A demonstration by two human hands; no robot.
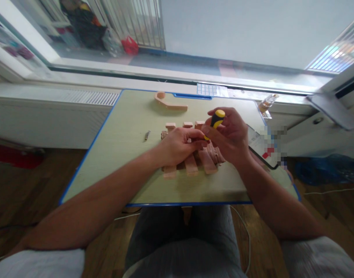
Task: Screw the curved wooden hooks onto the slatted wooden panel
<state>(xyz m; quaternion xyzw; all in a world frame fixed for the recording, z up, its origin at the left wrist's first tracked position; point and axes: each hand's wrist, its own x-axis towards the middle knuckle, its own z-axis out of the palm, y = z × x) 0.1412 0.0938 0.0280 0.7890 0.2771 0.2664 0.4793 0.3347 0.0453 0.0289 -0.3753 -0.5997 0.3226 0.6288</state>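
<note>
My right hand point(230, 133) is closed around a yellow-and-black screwdriver point(218, 119), its handle tilted up. Under both hands lies a wooden assembly point(191, 165) of several light slats across darker pieces. Resting over its left part is my left hand point(181, 144), thumb and fingers pinched together near the screwdriver's lower end. What sits in that pinch is hidden, and so is the screwdriver's tip. A few small metal screws point(147, 135) lie to the left of the assembly.
A curved wooden piece point(169, 103) lies at the back of the blue-edged table point(113, 154). On the right, a flat device with a dark edge point(259, 148) sits partly behind my right forearm. A clear bottle point(268, 103) stands by the back right corner, near the windowsill.
</note>
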